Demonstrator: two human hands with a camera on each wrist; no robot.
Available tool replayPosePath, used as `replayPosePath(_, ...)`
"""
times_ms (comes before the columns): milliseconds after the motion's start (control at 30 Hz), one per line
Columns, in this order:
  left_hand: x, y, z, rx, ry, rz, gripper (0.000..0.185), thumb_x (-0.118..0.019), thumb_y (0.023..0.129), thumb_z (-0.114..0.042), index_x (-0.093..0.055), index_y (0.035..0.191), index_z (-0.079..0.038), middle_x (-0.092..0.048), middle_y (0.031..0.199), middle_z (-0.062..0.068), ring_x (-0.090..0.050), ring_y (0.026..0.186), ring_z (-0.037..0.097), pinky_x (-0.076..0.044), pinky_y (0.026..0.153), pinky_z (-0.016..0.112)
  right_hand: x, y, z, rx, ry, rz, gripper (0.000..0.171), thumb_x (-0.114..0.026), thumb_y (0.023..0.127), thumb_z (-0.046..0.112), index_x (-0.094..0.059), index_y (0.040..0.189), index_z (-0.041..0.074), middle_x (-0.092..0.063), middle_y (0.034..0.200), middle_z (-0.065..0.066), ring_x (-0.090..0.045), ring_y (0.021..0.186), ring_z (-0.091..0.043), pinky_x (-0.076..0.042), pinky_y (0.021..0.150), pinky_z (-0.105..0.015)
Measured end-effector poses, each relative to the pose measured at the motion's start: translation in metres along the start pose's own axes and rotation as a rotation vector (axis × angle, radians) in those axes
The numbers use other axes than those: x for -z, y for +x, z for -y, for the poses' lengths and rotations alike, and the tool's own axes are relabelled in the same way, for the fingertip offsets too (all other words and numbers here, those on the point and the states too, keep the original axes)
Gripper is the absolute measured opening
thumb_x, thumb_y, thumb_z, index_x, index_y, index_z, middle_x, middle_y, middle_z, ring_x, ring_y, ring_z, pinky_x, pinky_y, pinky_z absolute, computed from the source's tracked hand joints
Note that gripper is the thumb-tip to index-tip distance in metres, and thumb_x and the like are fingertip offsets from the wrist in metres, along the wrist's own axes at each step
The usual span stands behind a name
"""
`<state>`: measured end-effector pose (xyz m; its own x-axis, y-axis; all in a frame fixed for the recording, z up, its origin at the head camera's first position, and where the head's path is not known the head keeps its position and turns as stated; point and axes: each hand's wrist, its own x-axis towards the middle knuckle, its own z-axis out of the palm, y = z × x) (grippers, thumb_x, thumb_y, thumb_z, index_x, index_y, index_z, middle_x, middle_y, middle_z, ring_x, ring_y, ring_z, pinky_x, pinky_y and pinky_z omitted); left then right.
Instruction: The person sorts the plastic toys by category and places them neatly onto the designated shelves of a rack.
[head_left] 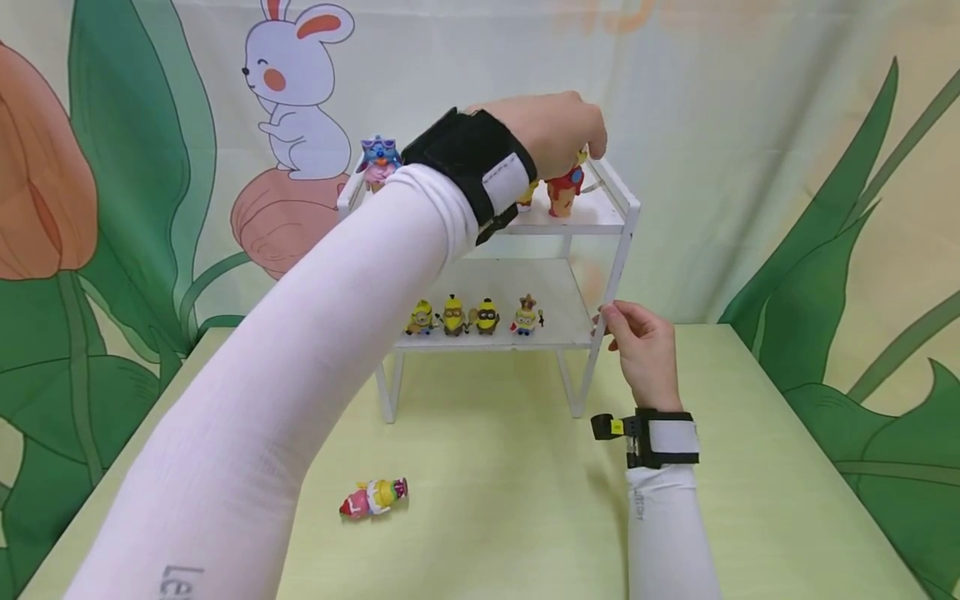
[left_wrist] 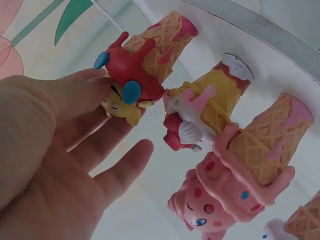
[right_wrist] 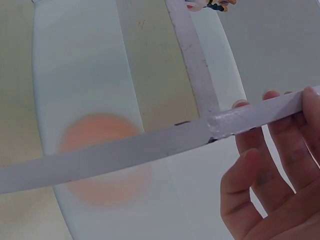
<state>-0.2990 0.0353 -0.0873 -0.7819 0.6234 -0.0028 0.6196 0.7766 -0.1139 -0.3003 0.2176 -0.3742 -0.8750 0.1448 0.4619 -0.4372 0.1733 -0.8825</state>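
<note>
Leafy cartoon backdrop with a rabbit behind a pale green table (head_left: 487,467) and a white two-tier shelf (head_left: 622,204). Left hand (head_left: 558,129) up on the top tier, fingers (left_wrist: 85,95) loosely extended, fingertips touching the red ice-cream-cone figurine (left_wrist: 142,57); yellow cone figurine (left_wrist: 210,107) and pink cone figurine (left_wrist: 240,175) just beyond the fingertips. Right hand (head_left: 643,346) pinching the shelf's front post (right_wrist: 260,117) at the lower tier, fingers curled round it. Probably best: steady the frame, nudge gently, avoid toppling neighbours. Minion figures (head_left: 472,317) below; one toy (head_left: 373,497) lying near the elbow.
</note>
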Motion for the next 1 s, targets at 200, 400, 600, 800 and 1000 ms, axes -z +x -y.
replayPosePath(200, 0.001, -0.002, 0.000, 0.040, -0.044, 0.040, 0.054, -0.052, 0.100, -0.008, -0.038, 0.151, -0.020, -0.036, 0.152, 0.008, -0.043, 0.127, 0.027, -0.039, 0.107, 0.041, 0.000, 0.001, 0.001, -0.011, 0.007, 0.010, 0.026, -0.063, 0.097, 0.018, -0.070, 0.110, -0.002, -0.071, 0.095, -0.018, -0.061, 0.084, -0.027, -0.049, 0.064, -0.027)
replayPosePath(400, 0.001, -0.002, 0.003, 0.044, -0.067, 0.037, 0.054, -0.041, 0.104, -0.017, -0.028, 0.155, -0.029, -0.024, 0.160, 0.002, -0.033, 0.136, 0.022, -0.031, 0.112, 0.041, 0.000, 0.000, 0.001, 0.009, 0.010, 0.015, 0.028, -0.063, 0.097, 0.022, -0.071, 0.111, 0.000, -0.071, 0.094, -0.015, -0.061, 0.082, -0.025, -0.048, 0.064, -0.027)
replayPosePath(600, 0.006, -0.006, 0.005, 0.037, -0.029, -0.001, 0.057, -0.040, 0.105, -0.026, -0.018, 0.157, -0.029, -0.017, 0.162, 0.003, -0.022, 0.143, 0.022, -0.024, 0.115, 0.041, 0.000, -0.001, 0.002, 0.023, 0.008, 0.017, 0.030, -0.064, 0.096, 0.027, -0.072, 0.110, 0.001, -0.072, 0.092, -0.010, -0.061, 0.082, -0.024, -0.048, 0.064, -0.029)
replayPosePath(800, 0.013, -0.029, 0.009, 0.019, 0.006, -0.018, 0.057, -0.039, 0.105, -0.030, -0.018, 0.158, -0.024, -0.018, 0.161, 0.005, -0.022, 0.144, 0.022, -0.022, 0.116, 0.039, -0.001, 0.001, 0.002, 0.027, 0.014, 0.023, 0.030, -0.064, 0.096, 0.026, -0.071, 0.110, 0.000, -0.072, 0.091, -0.010, -0.060, 0.081, -0.023, -0.048, 0.063, -0.026)
replayPosePath(1000, 0.013, -0.065, 0.015, -0.005, 0.002, -0.074, 0.055, -0.038, 0.105, -0.031, -0.021, 0.157, -0.024, -0.018, 0.161, 0.000, -0.034, 0.138, 0.017, -0.029, 0.113, 0.034, 0.000, 0.003, 0.001, 0.036, 0.016, 0.022, 0.030, -0.064, 0.096, 0.025, -0.071, 0.109, -0.001, -0.072, 0.092, -0.011, -0.062, 0.081, -0.023, -0.048, 0.062, -0.028)
